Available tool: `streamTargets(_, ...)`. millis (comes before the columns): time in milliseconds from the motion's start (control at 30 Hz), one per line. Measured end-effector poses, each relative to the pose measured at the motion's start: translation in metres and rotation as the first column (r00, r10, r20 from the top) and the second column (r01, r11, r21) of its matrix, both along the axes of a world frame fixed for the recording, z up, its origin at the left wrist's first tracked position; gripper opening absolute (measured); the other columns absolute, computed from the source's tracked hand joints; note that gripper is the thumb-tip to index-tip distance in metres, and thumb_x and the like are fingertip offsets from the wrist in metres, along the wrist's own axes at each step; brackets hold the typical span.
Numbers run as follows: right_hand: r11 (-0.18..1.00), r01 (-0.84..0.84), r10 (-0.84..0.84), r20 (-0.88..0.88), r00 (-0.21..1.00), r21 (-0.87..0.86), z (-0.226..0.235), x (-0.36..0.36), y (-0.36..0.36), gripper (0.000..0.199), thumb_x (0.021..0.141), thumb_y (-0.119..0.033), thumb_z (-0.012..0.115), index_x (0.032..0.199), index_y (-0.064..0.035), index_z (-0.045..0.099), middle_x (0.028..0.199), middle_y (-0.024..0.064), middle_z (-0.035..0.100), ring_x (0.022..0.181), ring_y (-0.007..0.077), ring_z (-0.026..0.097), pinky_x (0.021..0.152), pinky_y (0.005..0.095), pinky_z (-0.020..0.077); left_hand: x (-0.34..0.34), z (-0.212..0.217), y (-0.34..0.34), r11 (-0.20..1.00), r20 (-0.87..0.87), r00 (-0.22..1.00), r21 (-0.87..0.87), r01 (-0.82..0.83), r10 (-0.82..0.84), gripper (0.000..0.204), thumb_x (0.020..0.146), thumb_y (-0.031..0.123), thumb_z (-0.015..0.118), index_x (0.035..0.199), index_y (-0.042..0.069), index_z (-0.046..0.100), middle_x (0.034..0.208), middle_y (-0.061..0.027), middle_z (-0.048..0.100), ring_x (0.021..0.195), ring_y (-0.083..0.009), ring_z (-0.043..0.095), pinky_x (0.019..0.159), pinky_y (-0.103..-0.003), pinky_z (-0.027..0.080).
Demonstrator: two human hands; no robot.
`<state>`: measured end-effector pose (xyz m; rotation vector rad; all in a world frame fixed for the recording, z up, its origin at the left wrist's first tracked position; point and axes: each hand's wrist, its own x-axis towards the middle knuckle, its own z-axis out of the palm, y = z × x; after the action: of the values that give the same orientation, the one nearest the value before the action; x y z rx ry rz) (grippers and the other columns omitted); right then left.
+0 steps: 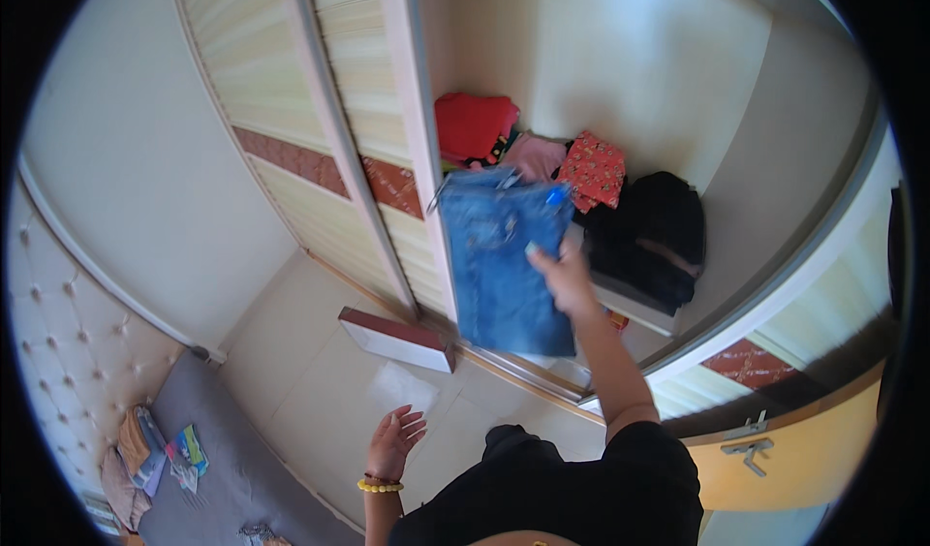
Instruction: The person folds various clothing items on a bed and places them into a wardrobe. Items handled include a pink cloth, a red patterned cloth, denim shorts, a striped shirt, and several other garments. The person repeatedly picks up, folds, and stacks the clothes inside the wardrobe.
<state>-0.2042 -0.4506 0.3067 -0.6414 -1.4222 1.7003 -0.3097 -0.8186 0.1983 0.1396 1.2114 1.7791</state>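
A pair of folded blue jeans hangs in front of the wardrobe opening, gripped at its right edge by my right hand. The thumb lies across the front of the denim, and the other fingers are hidden behind it. A small bright blue patch shows at the top right corner of the jeans, and a thin loop sticks out at the top left. Lower down, my left hand is held above the floor, its fingers spread a little and nothing in them. A yellow beaded bracelet circles that wrist.
Inside the wardrobe lie red clothes, a pink garment, a red patterned cloth and black clothes. A shallow box rests on the floor by the sliding door. A grey bed stands at left, a yellow door at right.
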Motion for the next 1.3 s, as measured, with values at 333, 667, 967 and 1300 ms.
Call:
streamTargets(333, 0.782, 0.191, -0.620, 0.711, 0.331, 0.593, -0.071, 0.024, 0.400, 0.062, 0.089, -0.025, 0.056, 0.143, -0.0113, 0.028, 0.147, 0.0224, 0.024, 0.129, 0.0427, 0.034, 0.103, 0.0515, 0.0335, 0.010, -0.033, 0.086, 0.971, 0.078, 0.994, -0.233, -0.055, 0.075, 0.034, 0.097, 0.022, 0.043, 0.121, -0.002, 0.046, 0.109, -0.0159, 0.059, 0.098, -0.0260, 0.059, 0.086, -0.038, 0.050)
streamTargets(667, 0.618, 0.084, -0.786, 0.610, 0.105, 0.782, -0.101, -0.010, 0.302, 0.048, 0.088, -0.024, 0.056, 0.132, -0.0111, 0.045, 0.140, 0.0201, 0.035, 0.129, 0.0418, 0.032, 0.101, 0.0605, 0.0287, 0.004, -0.042, 0.064, 0.964, 0.114, 0.978, -0.220, -0.147, 0.175, 0.032, 0.097, 0.024, 0.045, 0.117, -0.001, 0.049, 0.106, -0.0150, 0.060, 0.095, -0.0241, 0.060, 0.084, -0.037, 0.051)
streamTargets(967, 0.659, 0.162, -0.332, 0.091, 0.939, 0.735, -0.209, -0.101, -0.041, 0.037, 0.075, 0.011, 0.049, 0.110, -0.0014, 0.055, 0.104, 0.0166, 0.052, 0.102, 0.0340, 0.050, 0.086, 0.0422, 0.0425, 0.011, -0.062, -0.064, 0.882, 0.150, 0.871, -0.140, -0.450, 0.468, 0.028, 0.095, 0.023, 0.051, 0.113, 0.001, 0.055, 0.100, -0.0103, 0.063, 0.092, -0.0190, 0.061, 0.084, -0.032, 0.050)
streamTargets(1300, -0.345, -0.892, 0.684, 0.729, -0.025, 0.293, -0.230, -0.178, -0.399, 0.022, 0.085, -0.010, 0.053, 0.104, -0.0045, 0.062, 0.098, 0.0131, 0.063, 0.090, 0.0283, 0.062, 0.077, 0.0364, 0.0490, 0.078, -0.044, -0.268, 0.399, -0.025, 0.420, -0.268, -0.877, 0.907, 0.023, 0.095, 0.022, 0.051, 0.109, 0.004, 0.056, 0.099, -0.0079, 0.063, 0.094, -0.0170, 0.060, 0.085, -0.031, 0.049)
